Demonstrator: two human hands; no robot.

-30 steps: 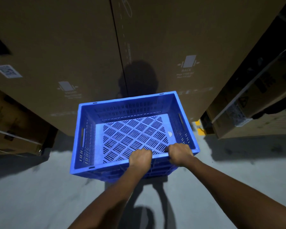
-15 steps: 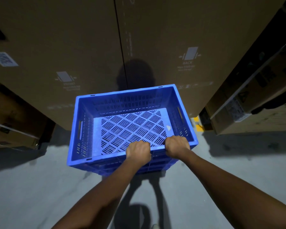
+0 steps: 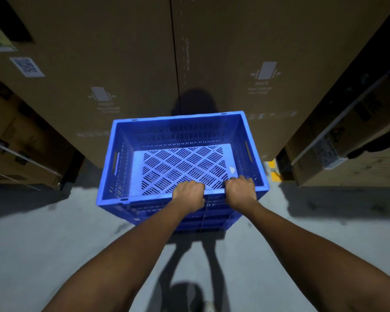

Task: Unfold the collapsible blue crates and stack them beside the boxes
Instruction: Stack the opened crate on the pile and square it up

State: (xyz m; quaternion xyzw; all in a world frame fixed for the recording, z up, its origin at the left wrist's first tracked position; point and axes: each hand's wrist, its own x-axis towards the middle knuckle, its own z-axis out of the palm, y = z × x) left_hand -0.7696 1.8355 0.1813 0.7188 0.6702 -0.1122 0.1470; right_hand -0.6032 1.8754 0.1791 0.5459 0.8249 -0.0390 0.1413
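Item: blue crate, unfolded, walls upright, slatted base visible and empty. Location: carried above the grey floor, directly in front of the tall cardboard boxes, far wall close to them; whether it touches them cannot be told. Lower ribbed blue edges show beneath its near wall; whether these belong to a second crate under it cannot be told.

Handling note (judgement): the step in hand appears to be setting the opened crate down beside the boxes. Best done by keeping the rim level, squaring the far wall parallel to the cardboard face, and lowering evenly so both ends land together; both hands sit right of centre on the near rim, so the left end may dip.

Pose: left hand and right hand side by side, near each other but apart, knuckles up. Fingers of both curled over the near rim, clenched on it. Both forearms extended forward, bare, converging toward the crate.
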